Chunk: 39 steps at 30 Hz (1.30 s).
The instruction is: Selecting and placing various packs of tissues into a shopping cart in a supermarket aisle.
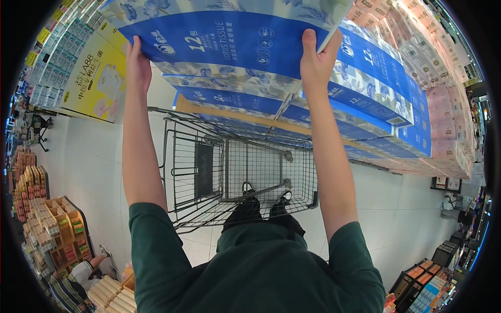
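From my station, I have the bare left hand [138, 70] braced on the left end of a large, box-shaped pack in blue-and-white flower-printed wrapping [224, 44], fingers extended along it. My bare right hand [317, 60] grips the opposite end, thumb on the near face. Between them the pack hangs over the near left corner of a stack of matching blue-and-white packs [365, 96]; I can't tell whether it touches. Below my forearms, beside the stack's near edge, stands a dark grey wire-mesh shopping cart [204, 169] on the pale tiled floor [99, 156]. Past the stack's right edge rise pink wrapped packs [443, 107]; beyond its left corner, a yellow printed display panel [94, 83].
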### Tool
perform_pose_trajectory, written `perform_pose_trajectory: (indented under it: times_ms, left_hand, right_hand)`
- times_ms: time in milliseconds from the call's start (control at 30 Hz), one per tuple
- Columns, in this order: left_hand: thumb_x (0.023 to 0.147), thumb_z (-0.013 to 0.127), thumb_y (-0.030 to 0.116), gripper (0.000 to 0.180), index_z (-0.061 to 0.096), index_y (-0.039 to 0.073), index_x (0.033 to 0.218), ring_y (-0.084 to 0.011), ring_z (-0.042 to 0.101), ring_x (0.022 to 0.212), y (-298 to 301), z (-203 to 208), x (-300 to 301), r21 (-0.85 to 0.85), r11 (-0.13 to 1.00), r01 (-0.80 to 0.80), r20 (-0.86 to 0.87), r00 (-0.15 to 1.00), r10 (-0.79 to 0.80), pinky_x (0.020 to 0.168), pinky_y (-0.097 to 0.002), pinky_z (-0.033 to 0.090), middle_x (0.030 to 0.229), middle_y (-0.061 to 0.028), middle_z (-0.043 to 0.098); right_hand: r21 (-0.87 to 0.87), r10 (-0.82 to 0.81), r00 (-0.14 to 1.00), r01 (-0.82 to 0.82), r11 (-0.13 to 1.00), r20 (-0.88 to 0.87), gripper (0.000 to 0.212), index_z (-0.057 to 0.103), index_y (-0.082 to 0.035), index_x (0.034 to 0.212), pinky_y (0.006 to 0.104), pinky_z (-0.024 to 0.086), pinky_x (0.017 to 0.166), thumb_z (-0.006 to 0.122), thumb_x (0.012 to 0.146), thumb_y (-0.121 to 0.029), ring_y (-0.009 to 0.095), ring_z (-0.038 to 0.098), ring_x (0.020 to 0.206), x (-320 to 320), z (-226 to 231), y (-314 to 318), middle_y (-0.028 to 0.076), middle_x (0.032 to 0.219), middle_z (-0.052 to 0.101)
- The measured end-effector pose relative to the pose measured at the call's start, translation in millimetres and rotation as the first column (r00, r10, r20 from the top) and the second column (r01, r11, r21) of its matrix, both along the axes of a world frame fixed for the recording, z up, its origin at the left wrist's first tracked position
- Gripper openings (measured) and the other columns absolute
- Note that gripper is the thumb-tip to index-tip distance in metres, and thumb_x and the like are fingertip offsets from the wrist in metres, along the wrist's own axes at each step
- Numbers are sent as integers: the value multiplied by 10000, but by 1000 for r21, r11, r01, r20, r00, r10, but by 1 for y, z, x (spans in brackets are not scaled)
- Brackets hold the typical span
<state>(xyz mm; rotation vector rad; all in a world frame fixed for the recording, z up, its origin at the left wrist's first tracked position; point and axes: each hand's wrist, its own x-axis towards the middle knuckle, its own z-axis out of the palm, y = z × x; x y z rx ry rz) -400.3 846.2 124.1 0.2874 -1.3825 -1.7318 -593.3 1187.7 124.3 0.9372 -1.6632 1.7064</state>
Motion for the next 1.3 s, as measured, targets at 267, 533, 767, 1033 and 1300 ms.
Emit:
perform_pose_trajectory:
  times_ms: [267, 533, 767, 1033, 1300]
  left_hand:
    - [1047, 555, 397, 553, 407, 78, 1475, -194, 445, 1324, 7, -1, 2, -34, 999, -33, 49, 998, 34, 1132, -381, 306, 1440, -47, 496]
    - [996, 603, 452, 639, 431, 66, 1475, -305, 466, 1337, -27, -31, 76, -819, 572, 41, 467, 627, 624, 1093, -445, 396, 1449, -176, 484]
    - [1014, 513, 496, 620, 517, 9, 1398, -433, 531, 1238, 4, -147, 313, -725, 674, 141, 688, 102, 719, 1038, -474, 437, 1312, -276, 548]
    - [1033, 434, 539, 542, 592, 22, 1050, -332, 663, 712, 62, -201, 381, -566, 825, -10, 824, 39, 566, 669, -460, 494, 761, -158, 670]
    - [1048, 452, 505, 473, 514, 47, 948, -176, 526, 530, 61, -211, 397, -422, 906, 41, 876, 275, 396, 486, -356, 430, 632, -60, 501]
  right_hand:
    - [41, -51, 998, 53, 998, -49, 641, 502, -25, 1325, 409, 348, 1054, 622, 969, -545, 267, 454, 1163, -13, -11, 6, 126, 1241, 470]
    - [120, -100, 995, 98, 988, 10, 865, 203, 14, 1552, 446, 332, 1103, 711, 877, -176, 333, 417, 1250, 55, -45, 65, 207, 1417, 338]
    - [671, -115, 920, -185, 718, 376, 512, 497, -27, 1388, 503, 371, 1081, 656, 944, -225, 413, 456, 1242, 230, -241, 214, 237, 1322, 469]
    - [923, -168, 929, -279, 267, 329, 458, 660, -117, 1246, 570, 336, 1121, 563, 980, -478, 455, 480, 1267, 391, -365, 288, 174, 1298, 588]
    - [895, -376, 867, -158, 417, 328, 430, 706, -107, 1126, 574, 298, 1153, 519, 1003, -474, 469, 485, 1287, 448, -364, 306, 180, 1226, 634]
